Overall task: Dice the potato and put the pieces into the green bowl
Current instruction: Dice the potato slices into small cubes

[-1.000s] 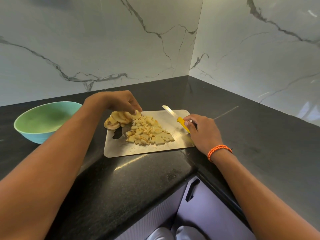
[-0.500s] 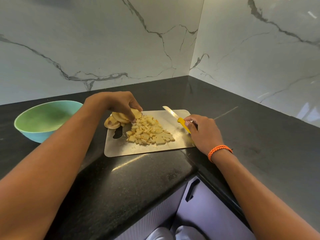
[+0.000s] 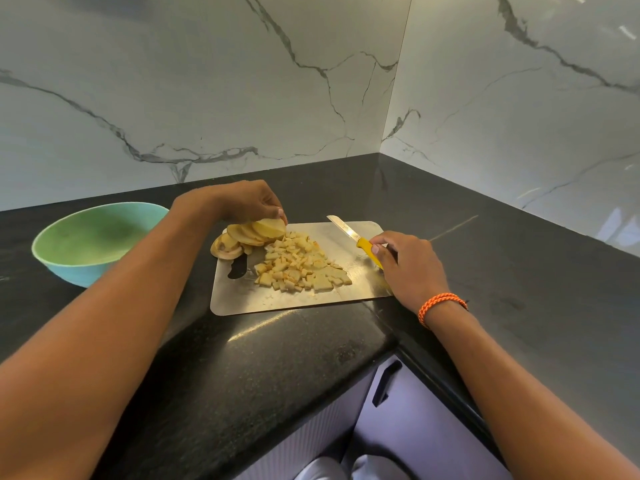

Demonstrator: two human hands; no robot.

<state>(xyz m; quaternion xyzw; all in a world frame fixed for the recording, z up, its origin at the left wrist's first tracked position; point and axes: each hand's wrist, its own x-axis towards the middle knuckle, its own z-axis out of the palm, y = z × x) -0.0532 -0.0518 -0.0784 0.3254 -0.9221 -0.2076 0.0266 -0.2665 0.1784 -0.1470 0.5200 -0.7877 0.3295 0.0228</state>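
A steel cutting board (image 3: 242, 299) lies on the black counter. On it is a pile of diced potato (image 3: 299, 263), with a stack of round potato slices (image 3: 251, 233) at its far left corner. My left hand (image 3: 249, 200) pinches the top slices of that stack, lifted at a tilt. My right hand (image 3: 410, 268) grips the yellow handle of a knife (image 3: 358, 239), whose blade lies pointing away over the board's right side. The green bowl (image 3: 93, 239) stands to the left of the board and looks empty.
Marble walls meet in a corner behind the black counter (image 3: 277, 358). The counter's front edge bends inward below the board, above a pale cabinet with a dark handle (image 3: 386, 382).
My left hand has raised and tilted the top potato slices off the stack. My right hand and the knife have hardly moved.
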